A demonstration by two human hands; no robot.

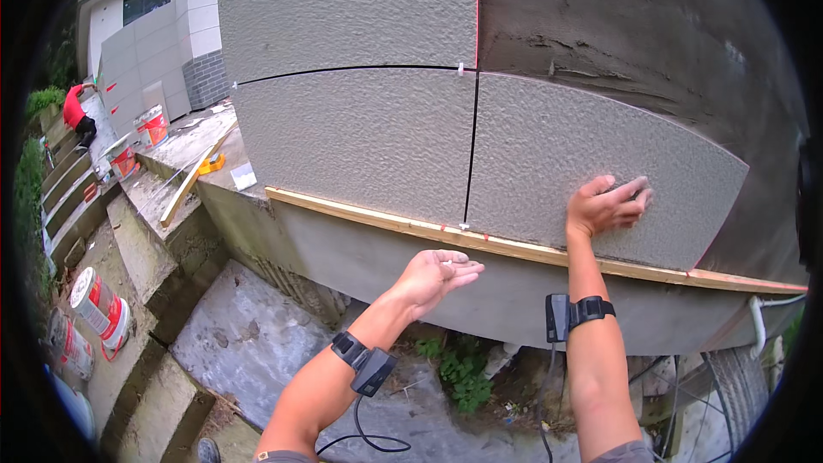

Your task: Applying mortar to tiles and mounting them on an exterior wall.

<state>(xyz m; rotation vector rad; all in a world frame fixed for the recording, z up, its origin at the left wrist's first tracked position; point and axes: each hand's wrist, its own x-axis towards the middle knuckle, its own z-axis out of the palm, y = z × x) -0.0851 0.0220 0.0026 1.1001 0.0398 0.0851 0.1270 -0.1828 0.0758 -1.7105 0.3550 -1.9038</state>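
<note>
My right hand [610, 204] rests against a grey textured wall tile [549, 154], its fingers half bent and a little apart, gripping nothing. Lower and to the left, my left hand [441, 281] is held in front of the wall below the wooden batten [369, 215]. Its fingers are bent together over the palm, with a small whitish bit showing between them, too small to name. The tile stands on the batten, beside another grey tile [360, 137] across a dark joint. A white tile spacer [461, 69] sits where the joints cross, and another spacer [465, 225] at the batten.
Dark mortar [634, 9] covers the wall at upper right. A red laser line runs along the tile edges. At left are concrete steps [146, 257], a paint bucket [101, 304], a yellow tool [212, 164] and a loose wooden strip [193, 180]. A person in red [75, 111] bends farther off.
</note>
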